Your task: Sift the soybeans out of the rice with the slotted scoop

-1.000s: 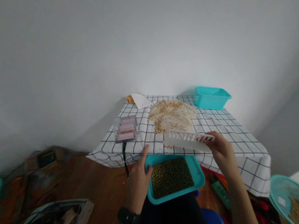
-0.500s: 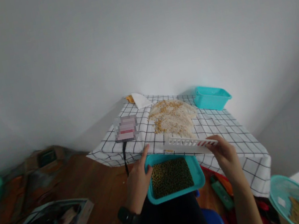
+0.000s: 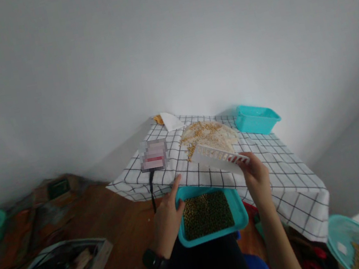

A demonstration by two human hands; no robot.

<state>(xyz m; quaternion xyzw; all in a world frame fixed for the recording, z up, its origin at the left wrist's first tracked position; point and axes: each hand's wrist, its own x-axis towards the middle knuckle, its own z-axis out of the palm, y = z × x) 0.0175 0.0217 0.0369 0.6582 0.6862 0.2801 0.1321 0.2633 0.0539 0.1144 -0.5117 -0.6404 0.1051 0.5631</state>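
Observation:
My left hand [image 3: 168, 220] grips the left rim of a turquoise tub [image 3: 239, 212], its thumb over the edge and index finger stretched forward. Green beans [image 3: 213, 216] fill the tub's bottom, with yellowish ones at the left. In my right hand [image 3: 257, 179] is a white plastic basket [image 3: 214, 160] with a slotted side, pinched at its right end and tilted. What the basket holds, if anything, is hidden. It hovers at the near edge of a spread of pale flakes and yellow kernels [image 3: 207, 132], covering part of it.
A black-and-white checked cloth [image 3: 283, 162] covers the low table. On it stand another turquoise tub [image 3: 256, 120] at back right, a white folded piece [image 3: 170, 121] and a blurred-out pinkish object [image 3: 153, 155]. A turquoise basin [image 3: 354, 238] sits at lower right.
My right hand has moved left and slightly forward with the white basket, whose far end now tilts upward over the pile's near edge. My left hand stays on the tub.

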